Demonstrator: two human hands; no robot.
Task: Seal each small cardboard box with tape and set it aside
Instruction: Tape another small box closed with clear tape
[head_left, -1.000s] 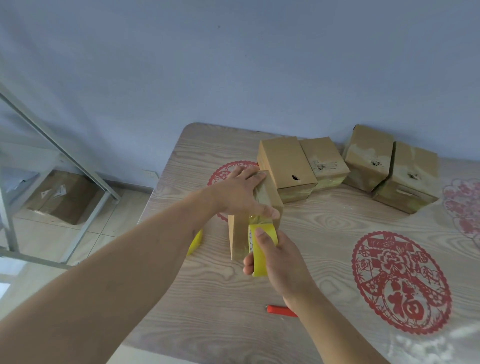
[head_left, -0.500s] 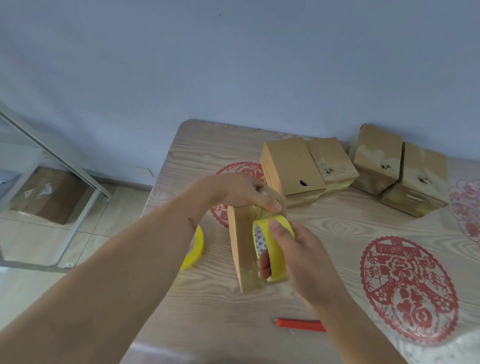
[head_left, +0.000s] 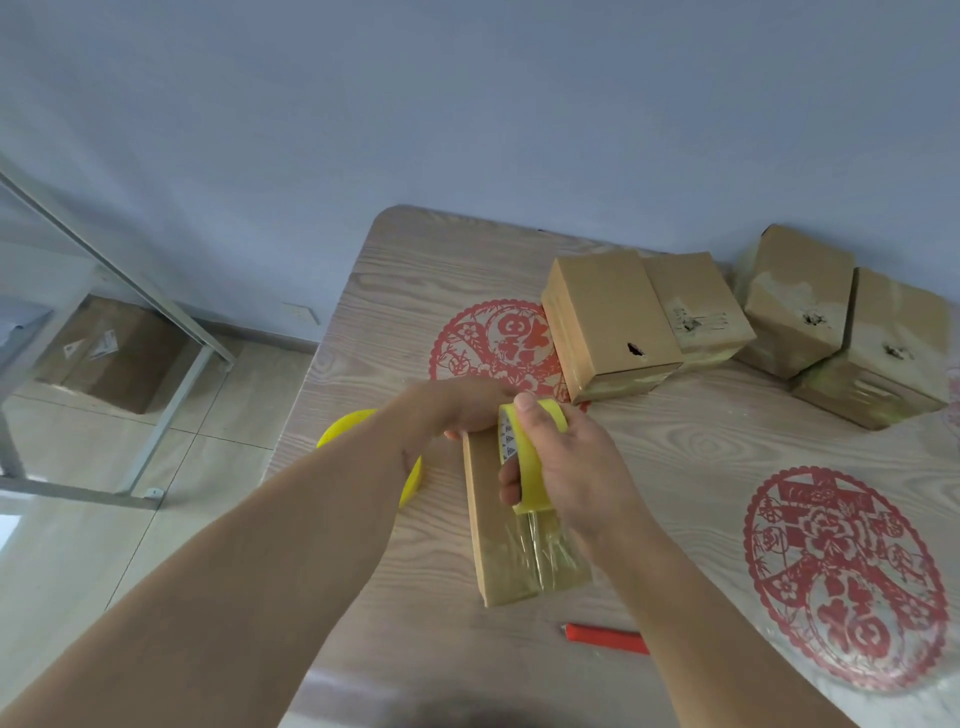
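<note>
Four sealed boxes (head_left: 613, 317) crowd the far edge; bare table (head_left: 701, 457) lies right of the hands.

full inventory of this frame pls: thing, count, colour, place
box being taped: 1, brown, table centre, clear tape on its near end
tape roll: 1, yellow, in right hand, on that box
second tape roll: 1, yellow, table left edge, partly behind left arm
boxes set aside: 4, brown, table far side
red stick: 1, near table edge
paper-cut decals: red, on table; count unclear
table: 1, light woodgrain
floor carton: 1, brown, left
left hand: holds box's far end
right hand: grips tape roll
</note>
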